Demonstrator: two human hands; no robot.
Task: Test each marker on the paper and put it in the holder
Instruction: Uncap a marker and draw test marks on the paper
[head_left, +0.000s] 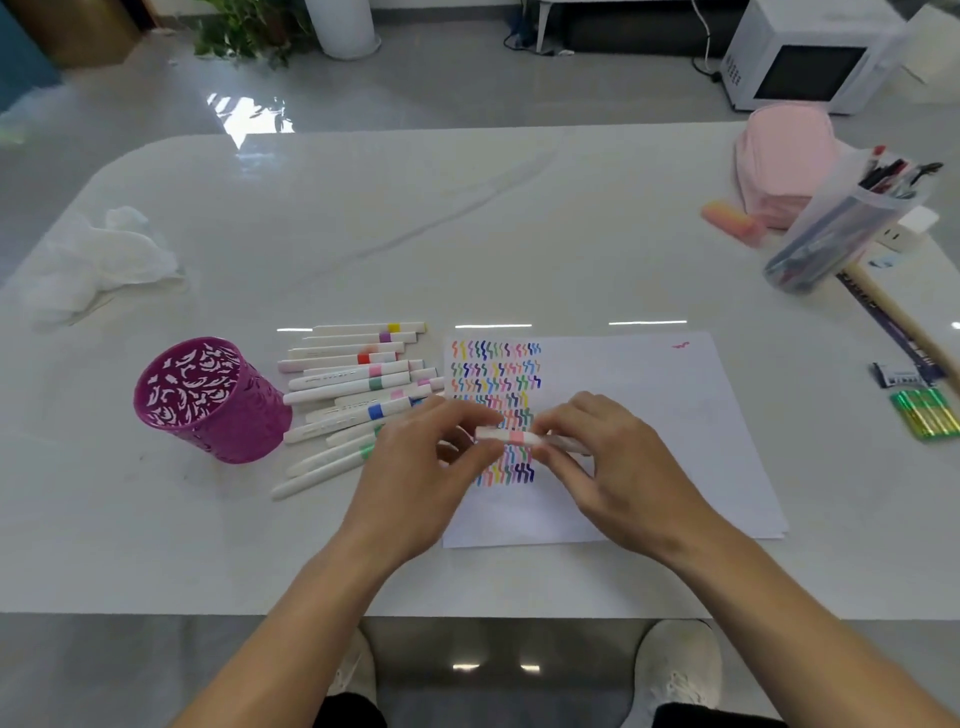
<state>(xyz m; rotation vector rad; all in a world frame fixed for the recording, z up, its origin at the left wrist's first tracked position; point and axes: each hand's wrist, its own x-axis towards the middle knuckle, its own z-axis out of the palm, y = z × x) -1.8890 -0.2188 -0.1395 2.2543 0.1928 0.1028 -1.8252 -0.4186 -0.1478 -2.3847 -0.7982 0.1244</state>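
Tabletop (415, 234), glossy white, bears paper (649, 415) above which left grip (415, 478) and right grip (618, 467) pinch one pink-banded marker (511, 436); microwave (810, 57) beyond.

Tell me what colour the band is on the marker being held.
Pink band on a white marker, seen in the head view.

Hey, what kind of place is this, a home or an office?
Most likely a home, perhaps a living or dining area: a glossy marble-look table, a white microwave beyond it, and a leafy potted plant on the tiled floor.
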